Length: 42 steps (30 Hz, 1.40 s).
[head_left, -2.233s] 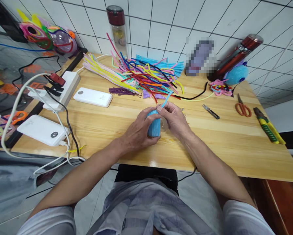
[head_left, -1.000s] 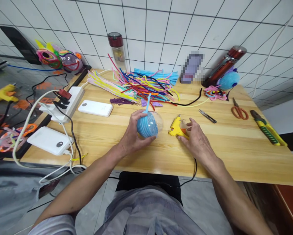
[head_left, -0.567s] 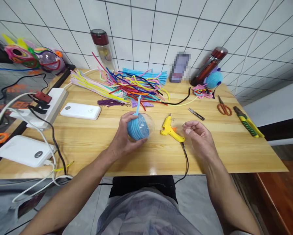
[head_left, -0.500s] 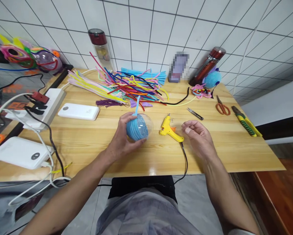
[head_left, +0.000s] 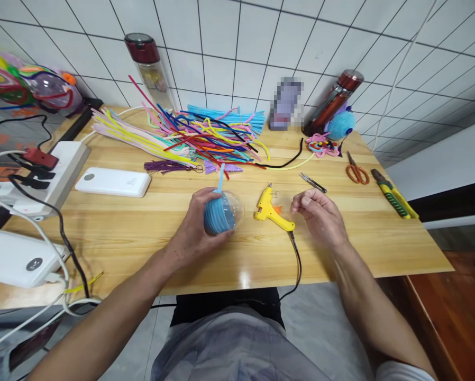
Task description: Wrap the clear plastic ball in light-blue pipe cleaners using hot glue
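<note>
So the cord (head_left: pixel 300 262) drops over the table's (head_left: pixel 237 267) front edge, close to the lap, and a snag there could drag the glue gun (head_left: pixel 266 205) around. Left hand (head_left: pixel 195 225) has its fingers curved wide round the clear ball (head_left: pixel 217 216), thumb low, holding it above the table left of the gun. It's smooth and round, so a lazy grip could let it slip. The blue strip (head_left: pixel 221 179) pokes up loose at the top, and if it's not stuck down, the coils might unwind. Right hand (head_left: pixel 322 217) is half curled beside the gun, fingertips nearly together; can't tell if there's anything in them. If the gun's hot (no way to tell), a careless reach near the nozzle (head_left: pixel 270 186) means a burn. Further back are the snips (head_left: pixel 313 183), then messy pipe cleaners (head_left: pixel 217 135) that could tangle if pulled.
</note>
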### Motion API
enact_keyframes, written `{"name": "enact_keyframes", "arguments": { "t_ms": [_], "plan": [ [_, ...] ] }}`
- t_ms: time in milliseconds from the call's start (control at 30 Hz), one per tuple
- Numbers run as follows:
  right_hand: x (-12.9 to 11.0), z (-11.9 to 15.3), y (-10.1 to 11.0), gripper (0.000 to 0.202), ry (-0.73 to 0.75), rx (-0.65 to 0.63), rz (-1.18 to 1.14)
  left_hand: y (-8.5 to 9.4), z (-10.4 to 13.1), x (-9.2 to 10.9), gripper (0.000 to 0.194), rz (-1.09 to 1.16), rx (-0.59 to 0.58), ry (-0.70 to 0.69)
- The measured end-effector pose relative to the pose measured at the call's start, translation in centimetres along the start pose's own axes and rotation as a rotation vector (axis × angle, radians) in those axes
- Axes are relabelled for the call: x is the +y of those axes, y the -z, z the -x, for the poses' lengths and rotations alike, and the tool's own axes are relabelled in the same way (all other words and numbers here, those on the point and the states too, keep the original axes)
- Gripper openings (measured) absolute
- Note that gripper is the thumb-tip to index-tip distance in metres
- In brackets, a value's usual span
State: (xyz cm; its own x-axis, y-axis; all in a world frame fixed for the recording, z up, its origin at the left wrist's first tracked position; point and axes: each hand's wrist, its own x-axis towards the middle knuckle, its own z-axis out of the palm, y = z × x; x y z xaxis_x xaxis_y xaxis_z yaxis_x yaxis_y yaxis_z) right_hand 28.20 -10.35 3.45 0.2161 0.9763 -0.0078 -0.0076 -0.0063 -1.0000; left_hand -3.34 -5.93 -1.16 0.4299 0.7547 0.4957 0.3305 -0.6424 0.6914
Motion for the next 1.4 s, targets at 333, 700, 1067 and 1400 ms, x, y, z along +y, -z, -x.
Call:
{"name": "enact_keyframes", "arguments": {
  "t_ms": [333,700,1067,1400],
  "plan": [
    [1.6,-1.9,0.8,0.044,0.156,0.097,0.088,0.1,0.0,0.5,0.08,-0.003,-0.028,0.021],
    [2.8,-2.7,1.3,0.035,0.137,0.127,0.223,0.2,0.1,0.7,0.08,-0.023,-0.045,0.022],
    [2.7,0.6,-1.3,0.058,0.115,-0.232,1.418,0.0,0.1,0.6,0.082,-0.017,-0.03,-0.018],
    [2.3,0.5,0.7,0.048,0.139,-0.169,0.952,-0.6,0.4,-0.4,0.099,0.011,0.014,-0.054]
  ]
}}
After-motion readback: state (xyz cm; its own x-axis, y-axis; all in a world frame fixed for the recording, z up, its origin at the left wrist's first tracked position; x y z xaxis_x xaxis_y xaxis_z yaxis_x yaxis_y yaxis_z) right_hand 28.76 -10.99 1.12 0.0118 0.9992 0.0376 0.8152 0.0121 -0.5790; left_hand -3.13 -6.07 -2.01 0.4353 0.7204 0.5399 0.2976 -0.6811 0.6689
